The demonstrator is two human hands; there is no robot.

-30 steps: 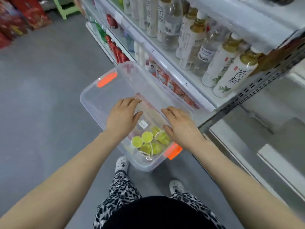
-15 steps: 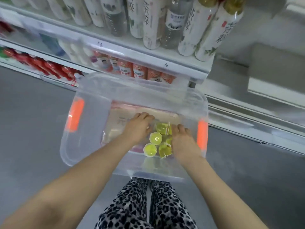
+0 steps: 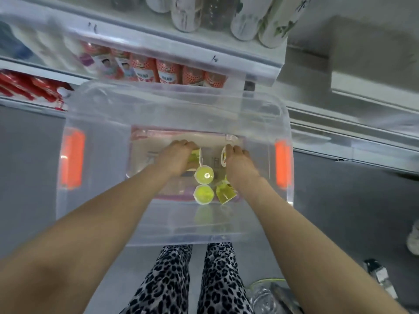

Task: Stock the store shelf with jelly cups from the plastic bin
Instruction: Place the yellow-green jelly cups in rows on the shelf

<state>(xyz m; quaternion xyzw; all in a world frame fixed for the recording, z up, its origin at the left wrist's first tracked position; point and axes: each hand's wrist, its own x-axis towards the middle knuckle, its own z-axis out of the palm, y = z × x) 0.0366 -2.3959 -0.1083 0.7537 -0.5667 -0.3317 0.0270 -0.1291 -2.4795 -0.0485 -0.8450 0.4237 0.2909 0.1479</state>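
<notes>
A clear plastic bin [image 3: 95, 200] with orange handles stands on the grey floor in front of the store shelf [image 3: 172, 51]. Both my hands reach down inside it. My left hand [image 3: 175, 158] has its fingers curled round a yellow-green jelly cup [image 3: 195, 155]. My right hand [image 3: 238, 160] grips another jelly cup [image 3: 224, 155], its white lid showing. Three loose jelly cups lie between and below my hands: one [image 3: 204, 175] under the left hand's cup, one [image 3: 203, 194] nearer me, and a tipped one [image 3: 225, 194] by my right wrist.
Tall tea bottles [image 3: 249, 17] fill the upper shelf, and red-labelled bottles [image 3: 167, 72] the one below. An empty shelf section [image 3: 362, 64] lies to the right. Plastic wrapping and a bottle [image 3: 381, 277] sit on the floor at lower right, with a shoe [image 3: 413, 239] at the right edge.
The view has swung to face the shelf squarely. Both hands moved deeper into the bin and closed on a jelly cup each; the remaining cups stay in place.
</notes>
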